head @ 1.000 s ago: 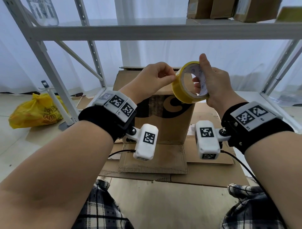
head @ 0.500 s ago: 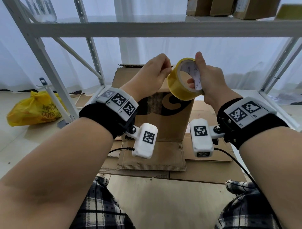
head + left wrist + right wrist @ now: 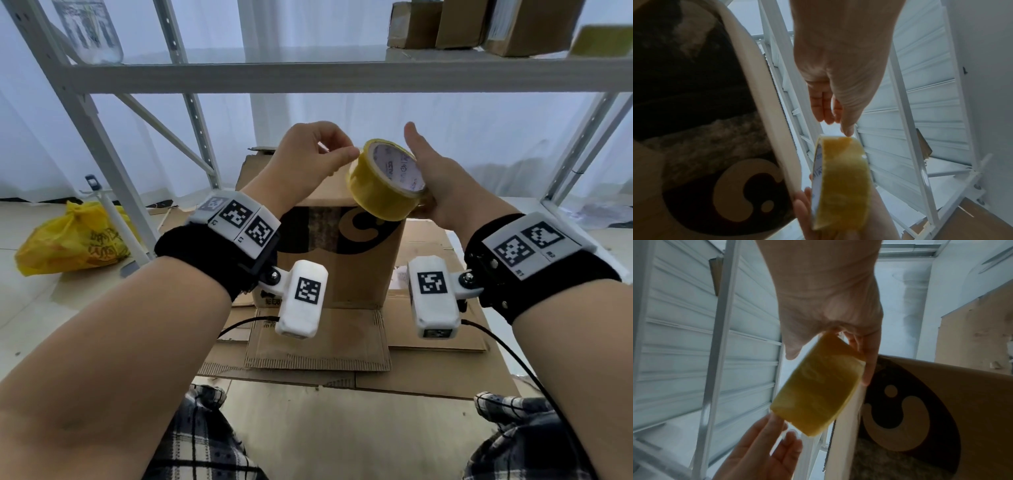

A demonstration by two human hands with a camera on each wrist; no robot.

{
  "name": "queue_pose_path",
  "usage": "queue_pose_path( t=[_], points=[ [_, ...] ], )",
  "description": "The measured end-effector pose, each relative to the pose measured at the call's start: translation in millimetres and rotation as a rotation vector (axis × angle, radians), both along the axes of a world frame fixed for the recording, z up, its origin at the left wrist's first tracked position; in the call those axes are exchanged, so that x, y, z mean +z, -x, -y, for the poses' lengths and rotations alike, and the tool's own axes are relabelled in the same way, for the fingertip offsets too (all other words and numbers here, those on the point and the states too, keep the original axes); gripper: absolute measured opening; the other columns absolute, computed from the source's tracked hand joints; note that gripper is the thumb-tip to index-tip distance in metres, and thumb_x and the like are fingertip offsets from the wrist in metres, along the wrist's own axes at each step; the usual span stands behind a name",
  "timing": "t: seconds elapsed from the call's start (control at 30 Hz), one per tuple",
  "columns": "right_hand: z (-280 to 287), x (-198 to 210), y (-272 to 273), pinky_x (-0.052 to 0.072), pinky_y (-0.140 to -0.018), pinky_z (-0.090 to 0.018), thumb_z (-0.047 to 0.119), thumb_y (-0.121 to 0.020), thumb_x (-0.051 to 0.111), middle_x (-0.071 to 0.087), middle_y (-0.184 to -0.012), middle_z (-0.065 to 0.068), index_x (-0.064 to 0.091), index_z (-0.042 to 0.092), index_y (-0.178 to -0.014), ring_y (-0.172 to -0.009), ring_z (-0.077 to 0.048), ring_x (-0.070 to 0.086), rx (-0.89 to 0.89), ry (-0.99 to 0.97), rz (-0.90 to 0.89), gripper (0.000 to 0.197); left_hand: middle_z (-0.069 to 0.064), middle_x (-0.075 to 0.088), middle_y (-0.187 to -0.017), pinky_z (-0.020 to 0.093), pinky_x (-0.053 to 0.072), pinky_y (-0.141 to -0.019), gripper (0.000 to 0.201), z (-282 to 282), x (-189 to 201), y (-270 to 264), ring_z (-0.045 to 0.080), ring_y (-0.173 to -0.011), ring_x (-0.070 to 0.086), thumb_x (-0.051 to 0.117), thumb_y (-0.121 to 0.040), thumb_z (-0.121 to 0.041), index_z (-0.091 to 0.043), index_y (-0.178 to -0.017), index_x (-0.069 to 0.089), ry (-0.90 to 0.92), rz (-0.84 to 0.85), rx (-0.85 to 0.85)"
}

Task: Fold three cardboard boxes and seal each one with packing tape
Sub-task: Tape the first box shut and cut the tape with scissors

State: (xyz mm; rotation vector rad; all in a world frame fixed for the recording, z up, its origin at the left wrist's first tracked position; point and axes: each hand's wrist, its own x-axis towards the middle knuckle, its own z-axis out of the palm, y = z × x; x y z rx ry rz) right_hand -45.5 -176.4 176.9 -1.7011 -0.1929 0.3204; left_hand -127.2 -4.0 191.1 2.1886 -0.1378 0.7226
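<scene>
A yellow packing tape roll [image 3: 380,185] is held in the air over an upright brown cardboard box [image 3: 342,267] with a black printed logo. My right hand [image 3: 428,171] grips the roll from the right, thumb standing up beside it, fingers under it. In the right wrist view the roll [image 3: 816,394] sits between thumb and fingers. My left hand [image 3: 342,156] pinches at the roll's left rim with thumb and fingertips. The left wrist view shows the thumb tip on the roll's [image 3: 842,186] top edge. Whether a loose tape end is lifted is unclear.
Flattened cardboard sheets [image 3: 318,342] lie on the floor under and in front of the box. A white metal rack [image 3: 99,144] stands behind, its shelf [image 3: 342,72] carrying small boxes [image 3: 479,24] and a bottle [image 3: 92,31]. A yellow plastic bag [image 3: 72,246] lies at left.
The roll has tilted so its white core faces up and has dropped a little. My right thumb has come off the top of the roll. The left fingertips stay at the rim.
</scene>
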Motion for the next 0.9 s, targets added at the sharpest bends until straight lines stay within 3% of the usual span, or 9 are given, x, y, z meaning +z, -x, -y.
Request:
queue_pose_path(
  t=[0.07, 0.17, 0.3, 0.4, 0.53, 0.63, 0.73, 0.8, 0.9],
  points=[
    [-3, 4, 5, 0.052, -0.086, -0.034, 0.075, -0.08, 0.047, 0.059, -0.118, -0.005, 0.053, 0.02, -0.121, -0.107, -0.023, 0.059, 0.016, 0.025, 0.19, 0.069, -0.006, 0.064, -0.081, 0.019, 0.052, -0.064, 0.008, 0, 9, -4, 0.011, -0.07, 0.06, 0.068, -0.088, -0.02, -0.013, -0.086, 0.066, -0.001, 0.02, 0.033],
    [-15, 2, 17, 0.047, -0.07, -0.019, 0.067, -0.082, 0.054, 0.059, -0.106, 0.001, 0.052, 0.017, -0.109, -0.092, -0.009, 0.057, 0.065, 0.108, 0.499, 0.057, -0.007, 0.063, -0.084, 0.019, 0.049, -0.071, 0.008, -1, 24, -13, 0.001, -0.071, 0.056, 0.067, -0.088, -0.022, -0.014, -0.087, 0.066, -0.097, 0.036, 0.111],
    [-40, 3, 13, 0.049, -0.071, -0.029, 0.06, -0.078, 0.065, 0.062, -0.079, 0.001, 0.063, 0.008, -0.087, -0.073, -0.009, 0.057, 0.104, 0.304, 0.735, 0.052, -0.006, 0.063, -0.084, 0.01, 0.041, -0.067, 0.008, -4, 46, -29, -0.002, -0.071, 0.051, 0.065, -0.088, -0.022, -0.015, -0.087, 0.066, -0.236, -0.005, 0.136],
    [-59, 25, -3, 0.042, -0.07, -0.017, 0.028, -0.08, 0.073, 0.058, -0.087, 0.01, 0.058, 0.015, -0.101, -0.077, -0.004, 0.054, 0.084, 0.191, 0.803, 0.029, -0.004, 0.064, -0.076, 0.016, 0.04, -0.062, 0.012, -28, 62, -38, 0.002, -0.066, 0.052, 0.068, -0.086, -0.023, -0.011, -0.084, 0.07, -0.187, -0.007, 0.194],
    [-90, 49, -28, 0.046, -0.084, -0.036, 0.027, -0.077, 0.07, 0.056, -0.123, 0.009, 0.038, 0.021, -0.13, -0.105, -0.015, 0.056, 0.24, 0.518, 0.935, 0.063, -0.002, 0.071, -0.075, 0.019, 0.041, -0.066, 0.016, -70, 58, -41, 0.002, -0.065, 0.057, 0.068, -0.084, -0.021, -0.008, -0.079, 0.075, -0.109, -0.051, 0.278],
    [-123, 66, -46, 0.051, -0.077, -0.039, 0.023, -0.076, 0.068, 0.061, -0.105, -0.002, 0.028, 0.026, -0.136, -0.084, -0.024, 0.062, 0.335, 0.518, 0.882, 0.072, -0.001, 0.073, -0.078, 0.019, 0.046, -0.076, 0.014, -99, 53, -45, 0.007, -0.075, 0.063, 0.068, -0.085, -0.022, -0.01, -0.083, 0.075, -0.032, -0.018, 0.351],
    [-148, 66, -64, 0.057, -0.079, -0.042, 0.023, -0.081, 0.064, 0.059, -0.113, -0.002, 0.042, 0.033, -0.133, -0.065, -0.021, 0.067, 0.421, 0.479, 0.778, 0.057, 0.0, 0.073, -0.081, 0.016, 0.046, -0.08, 0.011, -121, 47, -53, 0.009, -0.079, 0.066, 0.069, -0.085, -0.019, -0.01, -0.085, 0.075, -0.018, -0.005, 0.372],
    [-157, 61, -73, 0.057, -0.081, -0.04, 0.026, -0.084, 0.063, 0.056, -0.114, 0.003, 0.05, 0.033, -0.128, -0.061, -0.018, 0.066, 0.449, 0.48, 0.758, 0.047, -0.001, 0.073, -0.08, 0.015, 0.048, -0.08, 0.01, -131, 41, -58, 0.007, -0.077, 0.066, 0.07, -0.084, -0.018, -0.01, -0.086, 0.076, -0.028, 0.011, 0.372],
    [-170, 54, -80, 0.053, -0.083, -0.036, 0.039, -0.093, 0.054, 0.059, -0.087, 0.012, 0.06, 0.032, -0.116, -0.065, -0.01, 0.062, 0.417, 0.45, 0.794, 0.025, -0.003, 0.071, -0.077, 0.023, 0.051, -0.083, 0.01, -146, 37, -61, 0.01, -0.078, 0.067, 0.07, -0.084, -0.018, -0.01, -0.086, 0.075, -0.03, 0.01, 0.363]
  ],
)
